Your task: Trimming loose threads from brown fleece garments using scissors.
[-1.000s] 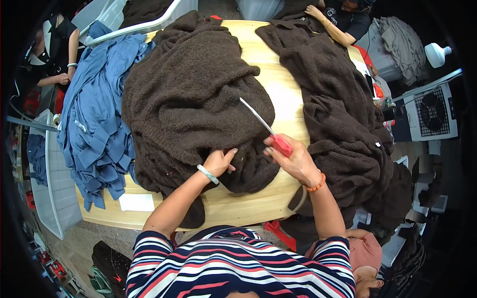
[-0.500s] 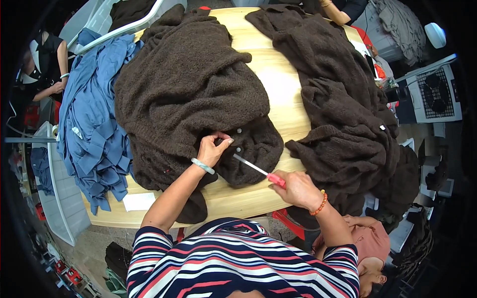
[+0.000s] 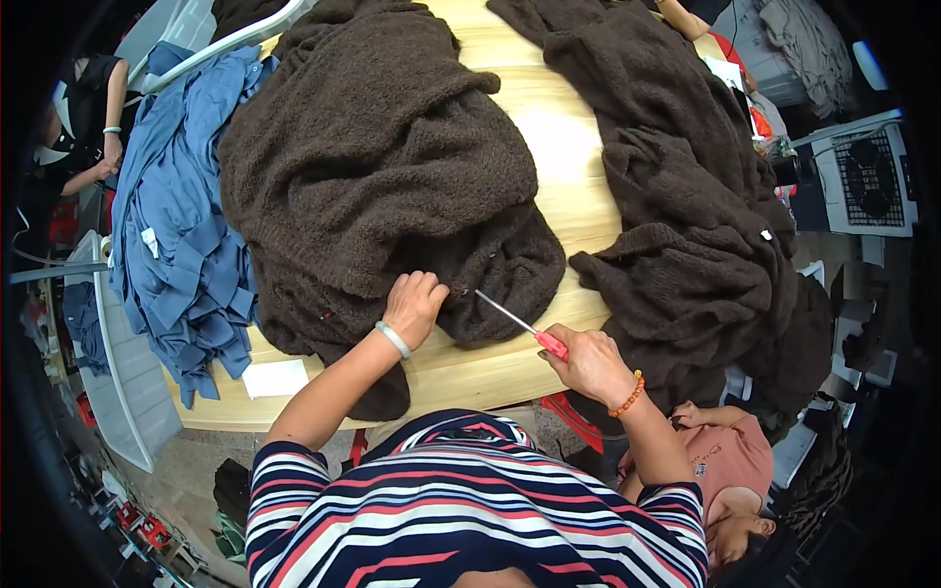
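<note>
A large brown knit garment (image 3: 377,147) lies heaped across the middle of the table. My left hand (image 3: 416,308) is closed on its near edge, with the fingers curled into the fabric and the fingertips partly hidden. In my right hand (image 3: 594,367) is a screwdriver (image 3: 518,319) with a red handle and a thin metal shaft. Its tip points up and left, at the folded part of the garment just right of my left hand. Small buttons (image 3: 465,291) show faintly on that dark fold. I cannot tell whether the tip touches the cloth.
More brown knit garments (image 3: 701,245) are piled along the right side. Blue garments (image 3: 186,225) hang over the left edge, above a white paper (image 3: 274,379). A co-worker in a pink shirt (image 3: 730,461) sits close at lower right; another person (image 3: 93,127) stands far left.
My left hand has gone from a fingertip pinch beside the buttons to fingers curled over the cloth. The fold has shifted, so the buttons show less. The screwdriver remains in my right hand.
</note>
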Demonstrator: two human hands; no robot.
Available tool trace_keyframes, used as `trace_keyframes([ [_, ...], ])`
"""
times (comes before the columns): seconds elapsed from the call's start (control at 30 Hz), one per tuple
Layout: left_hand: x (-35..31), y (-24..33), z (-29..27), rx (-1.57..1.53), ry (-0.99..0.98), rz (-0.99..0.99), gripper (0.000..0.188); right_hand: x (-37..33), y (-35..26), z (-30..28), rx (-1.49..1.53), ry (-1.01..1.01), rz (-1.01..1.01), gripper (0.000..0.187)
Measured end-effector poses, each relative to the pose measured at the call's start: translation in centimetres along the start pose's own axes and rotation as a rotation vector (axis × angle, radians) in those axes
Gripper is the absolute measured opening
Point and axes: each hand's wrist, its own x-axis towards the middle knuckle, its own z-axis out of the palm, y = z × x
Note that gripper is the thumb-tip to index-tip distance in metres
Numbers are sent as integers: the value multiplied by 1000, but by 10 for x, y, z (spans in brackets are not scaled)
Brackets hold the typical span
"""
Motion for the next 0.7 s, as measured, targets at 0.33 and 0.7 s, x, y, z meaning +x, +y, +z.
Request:
trace_keyframes([
  [0.33, 24, 19, 16, -259, -33, -358, 28, -5, 2, 7, -29, -28, 34, 21],
  [0.7, 26, 14, 22, -477, 143, -254, 14, 0, -1, 4, -66, -66, -1, 23],
])
